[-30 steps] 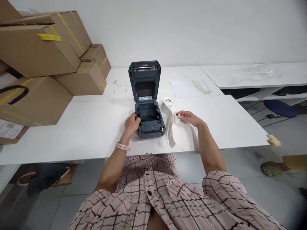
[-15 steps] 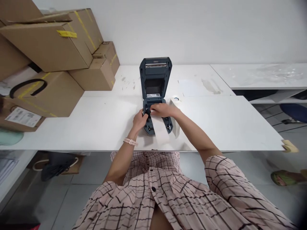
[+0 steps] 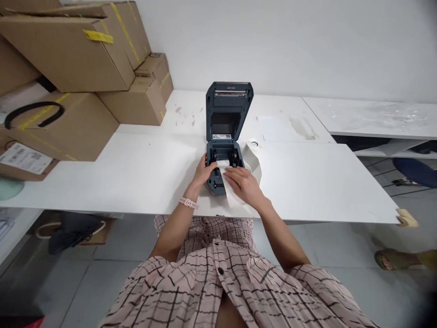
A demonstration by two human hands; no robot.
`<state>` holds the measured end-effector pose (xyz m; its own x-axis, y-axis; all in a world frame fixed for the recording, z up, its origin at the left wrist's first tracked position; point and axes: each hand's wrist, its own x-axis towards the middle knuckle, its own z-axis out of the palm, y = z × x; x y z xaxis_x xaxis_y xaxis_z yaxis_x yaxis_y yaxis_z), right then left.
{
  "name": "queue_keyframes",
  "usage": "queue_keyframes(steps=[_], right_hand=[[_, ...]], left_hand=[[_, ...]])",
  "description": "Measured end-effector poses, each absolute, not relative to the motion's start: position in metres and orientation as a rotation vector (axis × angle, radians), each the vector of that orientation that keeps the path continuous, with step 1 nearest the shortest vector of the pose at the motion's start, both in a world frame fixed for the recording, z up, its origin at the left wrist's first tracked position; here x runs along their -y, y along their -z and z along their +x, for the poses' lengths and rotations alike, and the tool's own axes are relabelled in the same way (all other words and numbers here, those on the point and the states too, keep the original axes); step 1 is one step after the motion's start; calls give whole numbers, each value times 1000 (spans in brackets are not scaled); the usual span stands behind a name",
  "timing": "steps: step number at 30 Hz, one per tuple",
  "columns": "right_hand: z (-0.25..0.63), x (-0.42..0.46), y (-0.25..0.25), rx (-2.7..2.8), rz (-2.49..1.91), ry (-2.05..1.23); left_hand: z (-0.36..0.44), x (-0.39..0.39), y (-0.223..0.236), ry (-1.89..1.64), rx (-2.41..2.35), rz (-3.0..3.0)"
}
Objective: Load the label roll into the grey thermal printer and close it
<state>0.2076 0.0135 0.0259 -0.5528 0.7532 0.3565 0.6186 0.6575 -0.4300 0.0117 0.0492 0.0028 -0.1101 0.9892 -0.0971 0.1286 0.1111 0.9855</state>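
Observation:
A dark blue-grey label printer [image 3: 212, 182] stands on the table with its lid [image 3: 228, 109] raised. My left hand [image 3: 202, 173] grips the printer's left side, its thumb over the edge near the small white roll [image 3: 223, 163] inside. From that roll a white paper strip [image 3: 234, 199] runs toward the table's front edge. My right hand [image 3: 243, 183] is closed over the strip, fingers together on top of it; its thumb is partly hidden. Beside the printer on the right, a loose white paper band [image 3: 253, 163] curls from near a small roll [image 3: 254, 143].
Stacked cardboard boxes [image 3: 78, 54] fill the left end of the white table [image 3: 307, 182]. A sheet of paper [image 3: 271, 127] lies behind on the right. At the right, another person's foot [image 3: 389, 259] shows on the floor near a blue stool [image 3: 414, 171].
My right hand has drawn back from inside the printer to the paper strip, nearer the front. The small roll now shows inside. My left hand stays at the printer's left side; the view shifted slightly.

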Motion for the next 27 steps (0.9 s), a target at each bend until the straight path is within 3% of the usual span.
queue_keyframes(steps=[19,24,27], right_hand=[[187,29,-10,2195,-1144,-402],[216,4,-41,2066,-1025,-630],[232,-63,-74,1835,-1113,-491]], left_hand=[[9,-50,2,-1124,-1366,1082],[12,-38,-1,-1117,-1356,1039],[17,-11,-4,-1045,-1351,987]])
